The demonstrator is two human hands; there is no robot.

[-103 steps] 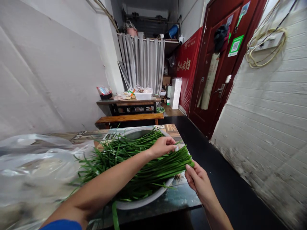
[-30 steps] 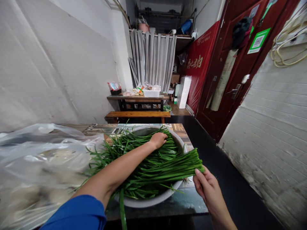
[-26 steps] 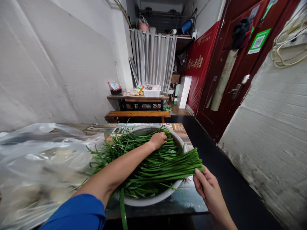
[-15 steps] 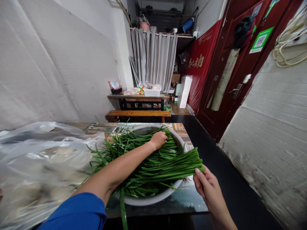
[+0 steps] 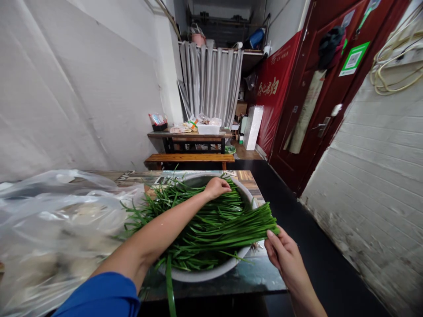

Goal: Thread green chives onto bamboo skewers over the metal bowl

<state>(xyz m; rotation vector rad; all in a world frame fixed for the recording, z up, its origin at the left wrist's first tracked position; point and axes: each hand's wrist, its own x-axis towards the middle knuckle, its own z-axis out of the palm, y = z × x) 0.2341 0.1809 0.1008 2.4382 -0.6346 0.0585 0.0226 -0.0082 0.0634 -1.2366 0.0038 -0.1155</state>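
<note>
1. Metal basin (image 5: 211,276): round and shallow, set at the near right end of the table (image 5: 254,277); heaped with long green garlic chives (image 5: 205,220), tips spilling over the left rim, one leaf hanging off the table's front edge.
2. Chive bundle (image 5: 247,224): stems gathered and aligned, cut ends jutting past the basin's right rim.
3. Right hand (image 5: 284,255): closed on the bundle's cut ends, thumb pressed on top.
4. Left hand (image 5: 216,187): reaching across the basin, fingers curled down onto loose chives at the far side; blue sleeve (image 5: 102,297) at the upper arm.
5. Clear plastic bag (image 5: 56,220): crumpled, left of the basin; contents too blurred to name.
6. White tray (image 5: 208,128): on a far wooden table, among packets; contents unclear.
7. Red banner (image 5: 271,94): pale Chinese characters, not legible.
8. Green QR sticker (image 5: 352,59): on the red door; small print unreadable.
</note>
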